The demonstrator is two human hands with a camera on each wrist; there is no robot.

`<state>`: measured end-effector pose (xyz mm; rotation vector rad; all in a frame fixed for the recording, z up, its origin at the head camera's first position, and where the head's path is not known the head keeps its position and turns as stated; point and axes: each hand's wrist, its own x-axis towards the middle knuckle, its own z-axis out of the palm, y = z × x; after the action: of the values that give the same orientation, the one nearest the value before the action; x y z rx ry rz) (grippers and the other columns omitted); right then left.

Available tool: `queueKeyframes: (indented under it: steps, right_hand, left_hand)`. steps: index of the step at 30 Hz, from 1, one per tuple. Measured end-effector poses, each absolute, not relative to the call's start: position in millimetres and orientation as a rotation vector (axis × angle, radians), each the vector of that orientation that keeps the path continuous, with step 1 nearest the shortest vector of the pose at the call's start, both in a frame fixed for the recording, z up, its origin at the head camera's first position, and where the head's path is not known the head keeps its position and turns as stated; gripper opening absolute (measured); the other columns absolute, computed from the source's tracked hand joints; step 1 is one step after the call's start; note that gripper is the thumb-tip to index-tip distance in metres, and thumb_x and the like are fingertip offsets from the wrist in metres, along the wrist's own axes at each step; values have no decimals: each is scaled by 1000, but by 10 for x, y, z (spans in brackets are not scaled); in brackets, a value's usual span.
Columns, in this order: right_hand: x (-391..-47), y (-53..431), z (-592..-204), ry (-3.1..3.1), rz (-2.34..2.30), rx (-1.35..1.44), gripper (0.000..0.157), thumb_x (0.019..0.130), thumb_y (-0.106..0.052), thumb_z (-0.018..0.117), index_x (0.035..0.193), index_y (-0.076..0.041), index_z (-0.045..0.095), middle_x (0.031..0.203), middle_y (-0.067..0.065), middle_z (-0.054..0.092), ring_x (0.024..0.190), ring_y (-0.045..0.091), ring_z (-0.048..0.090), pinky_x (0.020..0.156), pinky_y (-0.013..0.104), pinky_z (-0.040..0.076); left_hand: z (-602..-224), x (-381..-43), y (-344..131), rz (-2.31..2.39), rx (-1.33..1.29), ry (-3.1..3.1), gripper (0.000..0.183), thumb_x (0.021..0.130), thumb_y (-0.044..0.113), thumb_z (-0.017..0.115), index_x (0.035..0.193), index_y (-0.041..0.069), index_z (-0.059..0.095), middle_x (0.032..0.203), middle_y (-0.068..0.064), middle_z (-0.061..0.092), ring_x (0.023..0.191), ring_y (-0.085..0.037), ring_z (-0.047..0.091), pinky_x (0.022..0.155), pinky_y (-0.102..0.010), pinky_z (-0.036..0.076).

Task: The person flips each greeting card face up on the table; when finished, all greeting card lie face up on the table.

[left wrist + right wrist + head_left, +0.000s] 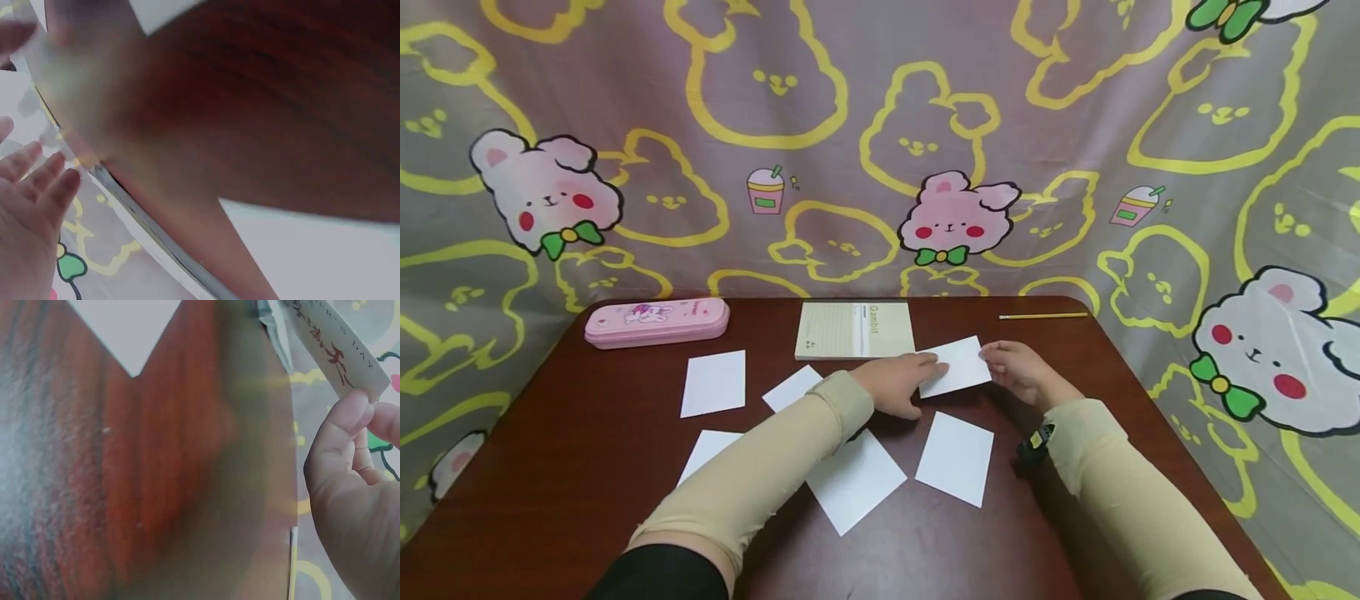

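Note:
A white card is held up, tilted, at the right of the table. My right hand pinches its right end between thumb and fingers. In the right wrist view, the card's other face carries reddish-brown lettering and a line of small dark capitals. My left hand has its fingers reaching over the card's left part, the thumb apart. In the left wrist view the left hand shows extended, spread fingers. Below the hands, another white card lies flat on the brown table.
Several more white cards lie around, including one by the left, some partly hidden under my left arm. At the back are a pink pencil case, a cream notebook and a yellow pencil. A patterned curtain hangs behind.

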<state>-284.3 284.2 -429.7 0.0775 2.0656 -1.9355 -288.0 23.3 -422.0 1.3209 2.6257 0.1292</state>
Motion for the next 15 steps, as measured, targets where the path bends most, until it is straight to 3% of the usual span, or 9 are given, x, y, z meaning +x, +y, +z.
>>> queueKeyframes:
  steps: [3, 8, 15]
  right_hand:
    - [-2833, 2866, -4275, 1972, -2026, 105, 16, 108, -5, 48, 98, -6, 61, 81, -3, 56, 69, 6, 50, 68, 20, 48]
    - [-2835, 2860, -4243, 1786, -2174, 194, 7, 108, -6, 50, 106, -8, 56, 84, -4, 65, 75, 6, 61, 67, 20, 51]
    - [-2814, 2863, -4211, 1593, -2301, 298, 13, 108, -6, 50, 103, -11, 60, 90, -2, 69, 77, 9, 65, 65, 19, 53]
  left_hand:
    - [-4209, -2900, 189, 175, 1358, 2684, 69, 97, 15, 68, 159, 10, 39, 160, -11, 42, 145, -22, 42, 116, -31, 36]
    - [-4212, -2944, 162, 260, 1435, 2788, 30, 103, 6, 56, 132, 8, 63, 134, -5, 64, 123, -18, 61, 103, -32, 48]
    - [-4202, -2938, 158, 391, 1471, 2834, 22, 105, 6, 56, 123, 6, 66, 119, -5, 70, 110, -18, 66, 97, -33, 51]
